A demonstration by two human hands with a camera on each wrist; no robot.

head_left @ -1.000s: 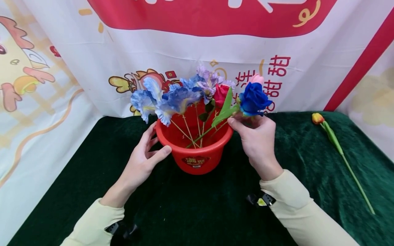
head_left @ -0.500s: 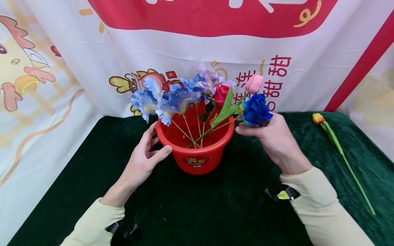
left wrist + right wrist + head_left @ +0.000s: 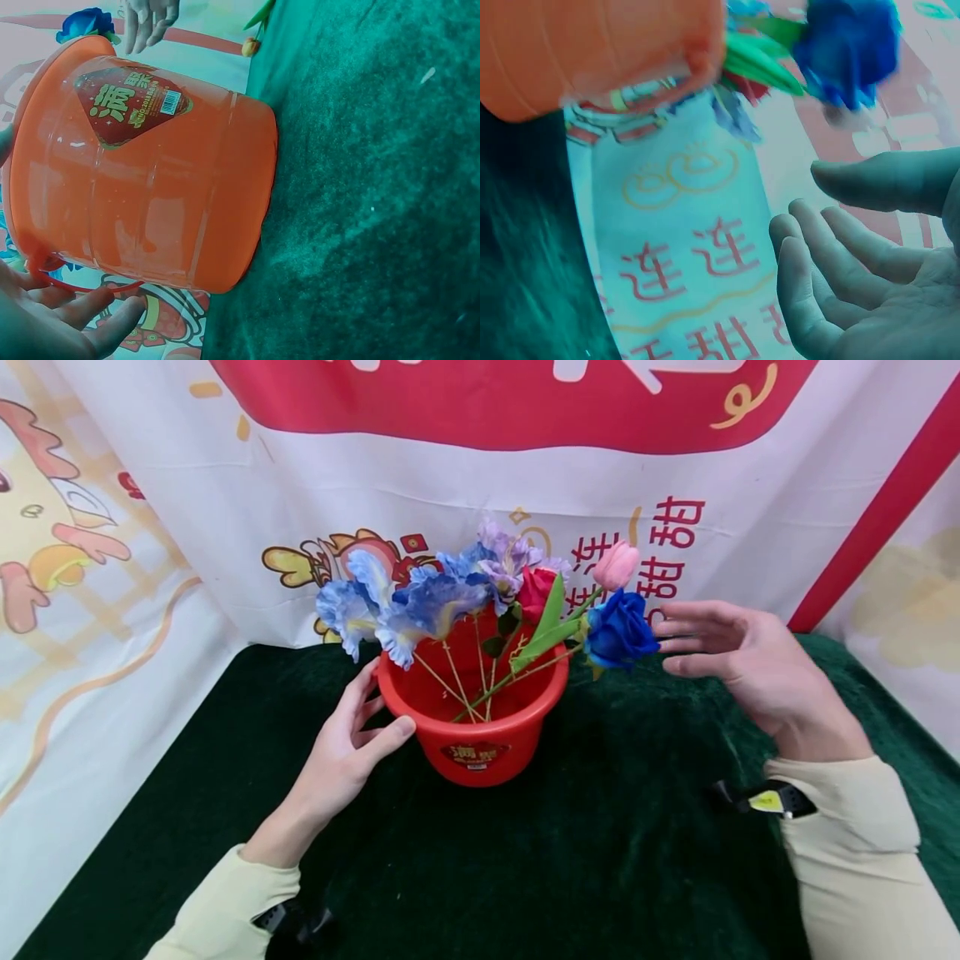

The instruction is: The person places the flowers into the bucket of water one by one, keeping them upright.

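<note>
A red plastic bucket [image 3: 487, 760] stands upright, holding several long-stemmed artificial flowers. My left hand [image 3: 337, 756] holds its left side, thumb against the rim and fingers by the handle [image 3: 82, 288]. A blue rose [image 3: 621, 628] leans out over the right rim, below a pink tulip [image 3: 617, 567]. Pale blue ruffled flowers [image 3: 438, 602] lean left, with a purple one [image 3: 510, 562] and a red rose [image 3: 536, 593] behind the middle. My right hand [image 3: 772, 672] hovers right of the blue rose, fingers spread and holding nothing.
Dark green velvet cloth [image 3: 570, 860] covers the table. An orange-yellow tulip [image 3: 251, 46] lies to the right, hidden behind my right arm in the head view. A printed white and red backdrop [image 3: 450, 468] rises close behind the bucket.
My right hand has let go of the blue rose's stem and moved right, away from it. The rose has settled lower, uncovering the pink tulip. The left hand stays on the bucket.
</note>
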